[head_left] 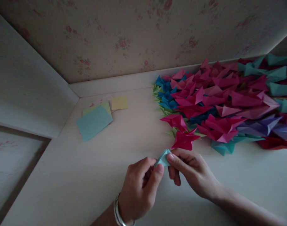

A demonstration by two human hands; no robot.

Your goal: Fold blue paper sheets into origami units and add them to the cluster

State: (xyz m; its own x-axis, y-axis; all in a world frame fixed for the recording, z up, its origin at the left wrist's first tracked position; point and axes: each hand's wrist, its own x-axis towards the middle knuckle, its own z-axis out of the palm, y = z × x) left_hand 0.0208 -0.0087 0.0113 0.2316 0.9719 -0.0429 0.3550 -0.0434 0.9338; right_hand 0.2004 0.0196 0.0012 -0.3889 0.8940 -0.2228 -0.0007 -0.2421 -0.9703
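Note:
A small folded piece of light blue paper (164, 159) is held up between my two hands, over the white table. My left hand (143, 185) pinches its lower left side between thumb and fingers; a silver bangle circles that wrist. On the right side of the paper, my right hand (192, 172) grips with thumb and forefinger, its other fingers curled beneath. Just beyond my fingertips lies a bright pink folded paper piece (184, 139), at the near edge of a large pile of folded paper pieces (211, 100).
Flat sheets rest at the left: a light blue sheet (95, 122) over a green sheet (107, 108), beside a small yellow square (119, 103). Floral wallpaper (124, 40) rises behind the white table (87, 169). A white panel (25, 72) stands at the left.

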